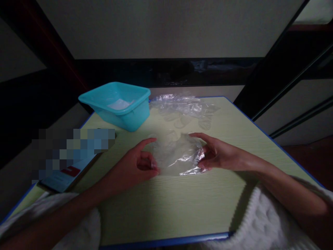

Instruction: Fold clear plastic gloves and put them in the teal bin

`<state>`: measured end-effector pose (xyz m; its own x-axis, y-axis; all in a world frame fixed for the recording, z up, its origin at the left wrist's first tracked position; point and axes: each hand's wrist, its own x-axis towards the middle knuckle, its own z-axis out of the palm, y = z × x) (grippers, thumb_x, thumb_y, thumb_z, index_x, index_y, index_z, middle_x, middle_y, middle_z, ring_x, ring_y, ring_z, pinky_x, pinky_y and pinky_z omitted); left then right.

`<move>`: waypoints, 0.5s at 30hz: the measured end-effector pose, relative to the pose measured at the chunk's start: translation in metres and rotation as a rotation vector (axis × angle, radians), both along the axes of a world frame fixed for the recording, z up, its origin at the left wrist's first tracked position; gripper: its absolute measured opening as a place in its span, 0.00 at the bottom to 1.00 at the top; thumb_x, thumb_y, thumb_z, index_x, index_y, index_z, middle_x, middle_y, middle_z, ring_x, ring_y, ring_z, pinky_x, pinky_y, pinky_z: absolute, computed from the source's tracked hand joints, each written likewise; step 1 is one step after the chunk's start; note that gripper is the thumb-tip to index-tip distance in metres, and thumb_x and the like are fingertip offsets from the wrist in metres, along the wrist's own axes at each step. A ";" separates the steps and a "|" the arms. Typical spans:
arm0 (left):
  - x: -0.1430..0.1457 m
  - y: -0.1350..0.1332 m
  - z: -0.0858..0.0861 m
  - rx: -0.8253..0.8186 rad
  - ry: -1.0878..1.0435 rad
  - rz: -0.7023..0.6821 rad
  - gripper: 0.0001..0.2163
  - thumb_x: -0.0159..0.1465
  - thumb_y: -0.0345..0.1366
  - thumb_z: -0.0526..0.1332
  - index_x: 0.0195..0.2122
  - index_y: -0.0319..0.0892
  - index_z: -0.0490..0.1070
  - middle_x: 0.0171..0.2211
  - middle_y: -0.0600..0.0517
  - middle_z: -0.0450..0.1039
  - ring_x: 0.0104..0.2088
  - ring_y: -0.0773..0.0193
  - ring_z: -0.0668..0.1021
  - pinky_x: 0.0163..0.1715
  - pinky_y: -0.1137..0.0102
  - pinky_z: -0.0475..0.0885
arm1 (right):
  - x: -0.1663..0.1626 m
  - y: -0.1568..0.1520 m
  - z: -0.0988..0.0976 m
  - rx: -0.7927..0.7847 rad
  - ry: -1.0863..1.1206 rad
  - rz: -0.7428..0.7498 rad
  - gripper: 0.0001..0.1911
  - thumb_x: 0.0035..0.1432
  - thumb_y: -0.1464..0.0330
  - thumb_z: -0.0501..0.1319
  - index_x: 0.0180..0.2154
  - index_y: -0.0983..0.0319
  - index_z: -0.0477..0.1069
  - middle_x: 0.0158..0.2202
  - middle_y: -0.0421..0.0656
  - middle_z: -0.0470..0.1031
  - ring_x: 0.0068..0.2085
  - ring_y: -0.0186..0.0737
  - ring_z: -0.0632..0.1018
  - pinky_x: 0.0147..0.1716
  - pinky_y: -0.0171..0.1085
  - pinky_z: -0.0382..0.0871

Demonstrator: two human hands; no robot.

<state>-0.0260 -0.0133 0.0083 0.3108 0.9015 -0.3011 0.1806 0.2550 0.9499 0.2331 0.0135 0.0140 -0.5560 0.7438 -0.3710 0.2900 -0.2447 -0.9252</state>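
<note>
Film [179, 156] is in work at centre frame, its edges gripped by my left hand [139, 159] and right hand [215, 152]; I see more clear plastic [188, 107] untouched, upper centre.

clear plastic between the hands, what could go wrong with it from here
The clear plastic looks thin and creased, so it might tear if the left hand and right hand pull apart.
It could get mixed up with the similar see-through plastic lying just beyond it.
</note>
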 end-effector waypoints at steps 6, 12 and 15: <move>-0.002 0.001 0.000 0.026 0.017 -0.002 0.40 0.44 0.31 0.66 0.58 0.42 0.49 0.28 0.59 0.71 0.25 0.67 0.77 0.25 0.73 0.68 | -0.002 -0.001 0.000 0.005 0.001 -0.009 0.45 0.41 0.74 0.66 0.58 0.61 0.46 0.25 0.34 0.69 0.26 0.34 0.74 0.26 0.33 0.70; -0.002 -0.001 -0.003 0.022 0.047 -0.024 0.40 0.45 0.30 0.66 0.59 0.42 0.48 0.27 0.60 0.71 0.23 0.68 0.77 0.25 0.74 0.68 | -0.002 -0.001 0.001 0.002 -0.009 -0.003 0.44 0.41 0.73 0.65 0.58 0.61 0.46 0.24 0.33 0.69 0.26 0.35 0.74 0.26 0.34 0.70; -0.002 -0.001 -0.003 0.015 0.047 -0.027 0.40 0.46 0.31 0.66 0.59 0.41 0.48 0.27 0.59 0.72 0.25 0.66 0.78 0.28 0.72 0.70 | -0.002 -0.001 0.001 0.003 -0.016 -0.001 0.44 0.41 0.73 0.65 0.58 0.60 0.47 0.24 0.33 0.68 0.27 0.34 0.74 0.27 0.34 0.70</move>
